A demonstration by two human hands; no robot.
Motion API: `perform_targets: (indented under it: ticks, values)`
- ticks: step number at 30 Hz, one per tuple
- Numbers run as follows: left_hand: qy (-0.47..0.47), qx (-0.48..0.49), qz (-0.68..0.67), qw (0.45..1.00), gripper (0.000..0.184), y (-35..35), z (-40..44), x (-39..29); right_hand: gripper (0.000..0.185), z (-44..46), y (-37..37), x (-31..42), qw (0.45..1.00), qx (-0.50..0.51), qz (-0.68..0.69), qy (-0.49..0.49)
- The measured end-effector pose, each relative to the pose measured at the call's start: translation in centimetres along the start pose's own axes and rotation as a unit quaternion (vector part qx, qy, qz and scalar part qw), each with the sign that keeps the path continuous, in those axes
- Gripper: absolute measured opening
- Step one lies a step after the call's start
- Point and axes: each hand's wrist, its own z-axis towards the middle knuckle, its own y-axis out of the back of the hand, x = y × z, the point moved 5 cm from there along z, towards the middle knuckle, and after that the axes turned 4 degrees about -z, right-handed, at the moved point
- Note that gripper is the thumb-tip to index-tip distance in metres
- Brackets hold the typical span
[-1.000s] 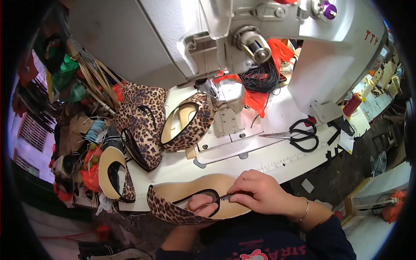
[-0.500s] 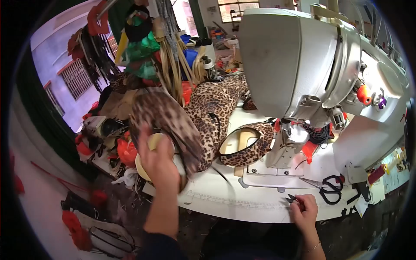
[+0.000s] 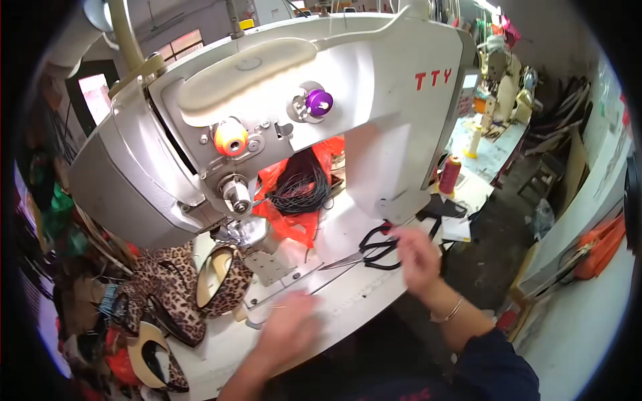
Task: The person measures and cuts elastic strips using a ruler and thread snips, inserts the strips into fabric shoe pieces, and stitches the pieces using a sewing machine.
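My left hand (image 3: pixel 291 327) is over the front edge of the white machine table, its fingers smeared by motion; I cannot make out anything in it. Just right of the black-handled scissors (image 3: pixel 380 248), my right hand (image 3: pixel 419 259) hovers with blurred, partly bent fingers. Whether it touches the handles or holds something small, I cannot tell. The scissors lie flat, blades pointing left. A leopard-print shoe upper (image 3: pixel 229 289) with a pale lining sits by the sewing machine's post. Further left lie more leopard-print uppers (image 3: pixel 170 284), and another with a beige lining (image 3: pixel 152 357) at the table's edge.
The large grey sewing machine (image 3: pixel 394 73) spans the table. Under its arm, a coil of black cord (image 3: pixel 301 184) rests on a red plastic bag (image 3: pixel 311 227). A dark red thread cone (image 3: pixel 450 175) stands at the right, near white paper (image 3: pixel 456 228). Another workbench (image 3: pixel 491 144) is behind.
The view has swung right. My left hand has let go of the leopard-print upper and moved right, over the table. My right hand has come up beside the scissors; the small snips it held no longer show.
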Motion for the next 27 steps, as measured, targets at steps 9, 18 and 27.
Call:
perform_targets:
  ticks: [9,18,27]
  values:
    - [0.08,0.102,0.09,0.987,0.057,-17.9,16.5,0.7,0.021,27.4,17.1,-2.5,0.939,-0.283,-0.125,0.15]
    - [0.129,0.165,0.16,0.965,0.068,-20.1,18.3,1.2,0.059,37.0,15.9,-9.8,0.949,-0.037,-0.07,-0.305]
    - [0.089,0.218,0.145,0.961,0.068,-18.9,17.8,2.4,0.041,26.8,15.7,-23.4,0.979,-0.166,0.107,-0.049]
